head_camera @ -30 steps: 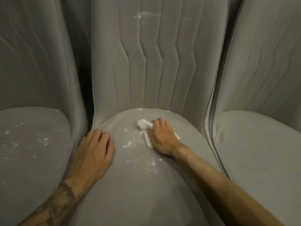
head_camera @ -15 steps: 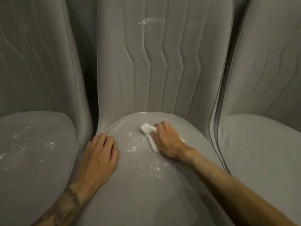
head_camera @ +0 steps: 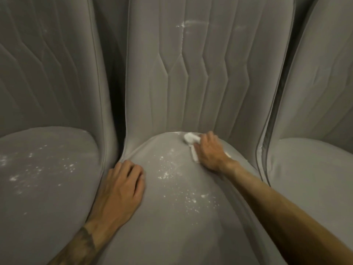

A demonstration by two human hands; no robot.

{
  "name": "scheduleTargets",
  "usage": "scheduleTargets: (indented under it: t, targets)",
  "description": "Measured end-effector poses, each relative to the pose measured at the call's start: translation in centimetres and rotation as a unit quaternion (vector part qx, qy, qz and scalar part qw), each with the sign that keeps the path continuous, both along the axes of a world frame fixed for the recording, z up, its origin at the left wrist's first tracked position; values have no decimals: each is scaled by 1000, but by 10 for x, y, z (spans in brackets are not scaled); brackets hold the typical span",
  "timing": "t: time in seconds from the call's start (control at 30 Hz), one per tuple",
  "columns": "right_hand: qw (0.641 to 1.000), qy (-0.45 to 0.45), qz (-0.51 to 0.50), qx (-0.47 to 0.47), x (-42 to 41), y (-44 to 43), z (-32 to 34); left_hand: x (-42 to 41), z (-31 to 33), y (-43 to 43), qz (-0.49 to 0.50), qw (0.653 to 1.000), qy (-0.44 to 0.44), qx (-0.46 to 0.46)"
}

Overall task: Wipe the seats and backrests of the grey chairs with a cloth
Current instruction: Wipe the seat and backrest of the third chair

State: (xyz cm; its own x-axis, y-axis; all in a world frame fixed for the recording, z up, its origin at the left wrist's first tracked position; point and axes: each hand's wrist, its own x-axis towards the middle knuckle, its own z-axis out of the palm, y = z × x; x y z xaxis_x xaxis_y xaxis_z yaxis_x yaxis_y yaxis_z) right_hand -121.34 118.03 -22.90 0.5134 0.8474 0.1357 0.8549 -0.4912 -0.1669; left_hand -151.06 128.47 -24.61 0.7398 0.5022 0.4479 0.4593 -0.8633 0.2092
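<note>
The left chair (head_camera: pixel 47 178) is grey, and its seat carries scattered white specks (head_camera: pixel 68 166). Just beside it stands the middle chair (head_camera: pixel 172 236). The left hand (head_camera: pixel 122 186) lies palm down on the left edge of this seat, near the gap between the two chairs. Its fingers are only a little bent and it holds nothing. To the right of this hand, white powder (head_camera: pixel 166 175) is spread over the middle of the seat. High on the backrest (head_camera: pixel 200 83) there is a white smear (head_camera: pixel 189 22). The cloth (head_camera: pixel 190 138), small and white, lies at the back of the seat, where the seat meets the backrest. The right hand (head_camera: pixel 209 152) covers it, with the fingers curled over it, and presses it on the seat. One end shows beyond the fingertips. The right chair (head_camera: pixel 315 188) stands close by, and no hand touches it.
</note>
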Motion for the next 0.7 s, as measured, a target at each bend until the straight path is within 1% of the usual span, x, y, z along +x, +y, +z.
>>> scheduleTargets:
  t: [0.03,0.07,0.1,0.13,0.2,0.23,0.27,0.3,0.37,0.43,0.47,0.5,0.53,0.6,0.63,0.67,0.7]
  targets:
    - [999,-17,-47,-3,8,-1,2,0,0,-1,5,1000,-2,2]
    - [997,-36,-69,6,5,2,3,0,1,-1,11,1000,-2,4]
    - [997,-46,-57,20,-9,9,5,1,1,-2,15,1000,-2,5]
    - [998,-45,-19,34,-29,17,5,1,2,-4,17,1000,-1,5]
    - [992,-38,94,75,-65,30,-3,2,3,-5,19,1000,0,5]
    - [986,-22,146,73,-77,29,-7,2,4,-5,20,1000,2,3]
    - [983,-2,174,52,-80,26,-6,2,4,-5,20,1000,5,1]
    - [983,13,179,42,-71,20,-3,2,5,-5,20,1000,7,1]
    - [992,12,127,20,-39,13,0,1,5,-5,19,1000,7,2]
    - [999,-35,20,-24,-10,14,4,1,5,-6,19,1000,6,5]
    - [997,-63,-20,-45,-8,20,5,1,5,-7,21,1000,7,7]
    - [996,-72,-29,-51,-18,31,7,1,5,-6,24,1000,7,7]
    - [997,-57,-7,-47,-36,43,6,2,5,-6,26,1000,6,5]
    - [994,-7,105,-5,-81,61,-3,2,4,-5,26,1000,4,5]
    - [987,-1,160,16,-99,61,-7,2,4,-5,26,1000,1,4]
    - [982,-6,189,21,-106,56,-7,2,4,-5,26,1000,-2,5]
    - [980,-9,197,27,-100,50,-4,2,3,-5,25,1000,-3,5]
